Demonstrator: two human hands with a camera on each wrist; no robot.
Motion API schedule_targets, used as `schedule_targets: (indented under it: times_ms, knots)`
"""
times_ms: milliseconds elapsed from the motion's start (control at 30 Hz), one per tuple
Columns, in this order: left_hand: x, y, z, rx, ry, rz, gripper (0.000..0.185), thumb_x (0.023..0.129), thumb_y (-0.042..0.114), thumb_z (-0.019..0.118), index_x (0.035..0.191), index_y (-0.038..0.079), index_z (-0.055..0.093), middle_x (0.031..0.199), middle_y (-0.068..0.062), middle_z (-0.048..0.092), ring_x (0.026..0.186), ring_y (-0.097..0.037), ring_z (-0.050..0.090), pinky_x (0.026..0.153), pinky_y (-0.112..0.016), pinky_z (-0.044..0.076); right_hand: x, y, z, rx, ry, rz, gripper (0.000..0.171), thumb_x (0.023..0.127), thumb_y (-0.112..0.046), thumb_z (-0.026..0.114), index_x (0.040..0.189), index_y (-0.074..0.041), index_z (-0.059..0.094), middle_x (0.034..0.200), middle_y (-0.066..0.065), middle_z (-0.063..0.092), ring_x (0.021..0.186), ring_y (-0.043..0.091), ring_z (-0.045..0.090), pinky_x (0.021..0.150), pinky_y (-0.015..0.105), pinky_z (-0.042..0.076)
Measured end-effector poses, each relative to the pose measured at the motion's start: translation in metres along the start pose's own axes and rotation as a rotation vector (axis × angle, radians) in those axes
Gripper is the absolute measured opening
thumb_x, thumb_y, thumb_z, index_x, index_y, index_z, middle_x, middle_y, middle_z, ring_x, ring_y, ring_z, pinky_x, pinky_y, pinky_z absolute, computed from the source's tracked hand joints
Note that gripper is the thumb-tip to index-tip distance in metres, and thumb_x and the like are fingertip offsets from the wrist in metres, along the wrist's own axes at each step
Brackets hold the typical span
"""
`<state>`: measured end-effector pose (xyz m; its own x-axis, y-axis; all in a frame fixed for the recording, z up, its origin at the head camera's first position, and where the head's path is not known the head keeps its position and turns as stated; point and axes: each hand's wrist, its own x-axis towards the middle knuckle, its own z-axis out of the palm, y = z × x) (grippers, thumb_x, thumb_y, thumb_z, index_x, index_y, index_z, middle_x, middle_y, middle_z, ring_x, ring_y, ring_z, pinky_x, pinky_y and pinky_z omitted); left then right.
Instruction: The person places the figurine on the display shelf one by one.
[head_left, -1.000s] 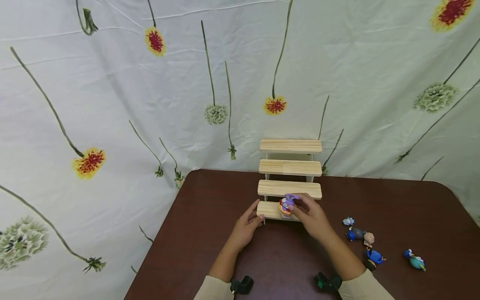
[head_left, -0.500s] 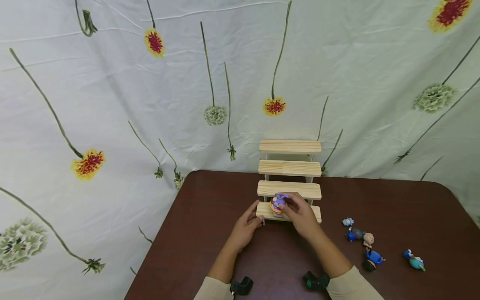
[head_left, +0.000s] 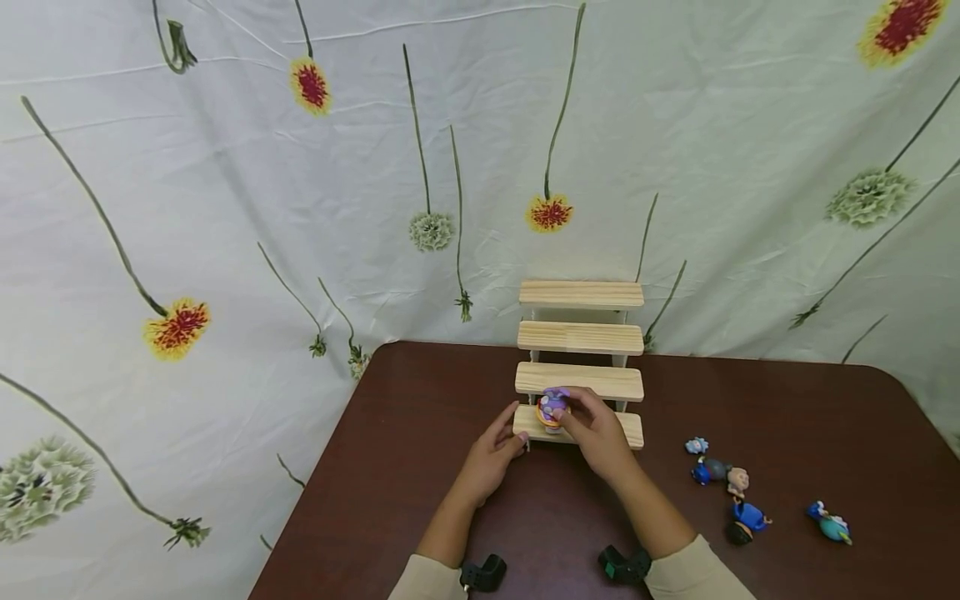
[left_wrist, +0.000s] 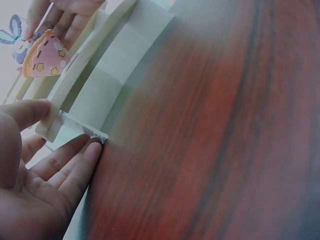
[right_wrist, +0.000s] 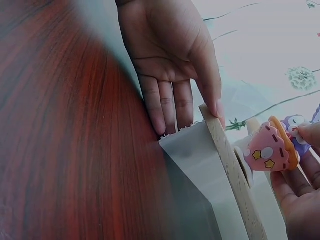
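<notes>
A wooden four-step display stand (head_left: 581, 379) stands near the table's back edge. My left hand (head_left: 487, 461) holds the left end of its lowest step; in the left wrist view the thumb (left_wrist: 37, 111) touches the board and other fingers lie against the white side panel (left_wrist: 80, 127). My right hand (head_left: 600, 433) pinches a small purple long-eared figurine (head_left: 553, 408) by its upper part, upright at the left part of the lowest step. The right wrist view shows the figurine's pink, star-dotted body (right_wrist: 267, 150) and its base at the board; whether it bears weight I cannot tell.
Several small figurines lie on the dark table to the right: a light-blue one (head_left: 696, 445), a grey-and-blue one (head_left: 711, 469), a blue-clad one (head_left: 750, 514) and a teal one (head_left: 832, 522). A flower-printed cloth (head_left: 480, 167) hangs behind.
My right hand has moved left along the lowest step with the figurine, slowing in the last half second. The left hand has stayed at the stand's end.
</notes>
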<state>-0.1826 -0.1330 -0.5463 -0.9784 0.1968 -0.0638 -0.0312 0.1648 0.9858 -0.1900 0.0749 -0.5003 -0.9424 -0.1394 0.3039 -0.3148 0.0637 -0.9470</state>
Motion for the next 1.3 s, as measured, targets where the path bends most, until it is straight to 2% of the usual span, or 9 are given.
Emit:
schedule_targets:
  times_ms: [167, 433, 700, 833, 1067, 1300]
  knots:
    - [0.001, -0.001, 0.000, 0.012, 0.001, 0.003, 0.061, 0.102, 0.032, 0.062, 0.158, 0.032, 0.036, 0.131, -0.016, 0.065, 0.121, -0.027, 0.065, 0.105, -0.040, 0.055, -0.001, -0.001, -0.001, 0.002, 0.008, 0.021, 0.031, 0.098, -0.012, 0.068, 0.126, 0.001, 0.064, 0.129, 0.019, 0.062, 0.124, 0.019, 0.060, 0.100, 0.011, 0.049]
    - [0.001, -0.003, -0.001, 0.038, -0.001, -0.007, 0.062, 0.102, 0.036, 0.062, 0.157, 0.037, 0.035, 0.133, -0.014, 0.065, 0.122, -0.027, 0.064, 0.106, -0.043, 0.053, -0.003, -0.001, -0.003, -0.033, 0.004, 0.075, 0.033, 0.097, -0.016, 0.069, 0.127, -0.003, 0.064, 0.130, 0.017, 0.063, 0.123, 0.026, 0.060, 0.097, 0.011, 0.050]
    - [0.000, -0.001, -0.001, 0.029, -0.011, -0.002, 0.062, 0.102, 0.036, 0.062, 0.157, 0.036, 0.035, 0.134, -0.015, 0.064, 0.124, -0.028, 0.064, 0.106, -0.043, 0.053, -0.004, 0.001, -0.005, -0.028, -0.010, 0.104, 0.034, 0.097, -0.019, 0.070, 0.128, -0.005, 0.064, 0.130, 0.015, 0.063, 0.117, 0.017, 0.063, 0.094, 0.014, 0.053]
    - [0.000, -0.001, -0.002, 0.035, -0.011, -0.006, 0.063, 0.102, 0.036, 0.062, 0.158, 0.033, 0.034, 0.135, -0.015, 0.064, 0.122, -0.028, 0.064, 0.107, -0.045, 0.053, -0.004, 0.000, -0.005, -0.022, -0.011, 0.107, 0.035, 0.097, -0.018, 0.070, 0.129, -0.005, 0.064, 0.131, 0.015, 0.063, 0.119, 0.020, 0.062, 0.094, 0.013, 0.053]
    - [0.001, -0.002, -0.002, 0.028, -0.013, -0.004, 0.063, 0.102, 0.035, 0.061, 0.159, 0.032, 0.034, 0.136, -0.015, 0.064, 0.123, -0.028, 0.064, 0.107, -0.044, 0.053, -0.006, -0.004, -0.007, -0.005, 0.005, 0.077, 0.038, 0.094, -0.013, 0.072, 0.131, -0.005, 0.064, 0.133, 0.014, 0.060, 0.116, 0.007, 0.060, 0.098, 0.013, 0.051]
    - [-0.001, 0.000, -0.002, 0.010, -0.016, 0.000, 0.062, 0.102, 0.032, 0.061, 0.158, 0.032, 0.034, 0.136, -0.016, 0.064, 0.125, -0.027, 0.063, 0.107, -0.041, 0.053, -0.010, -0.010, -0.013, 0.022, 0.018, 0.108, 0.042, 0.094, -0.011, 0.072, 0.135, -0.005, 0.061, 0.137, 0.015, 0.057, 0.118, 0.024, 0.060, 0.096, 0.013, 0.052]
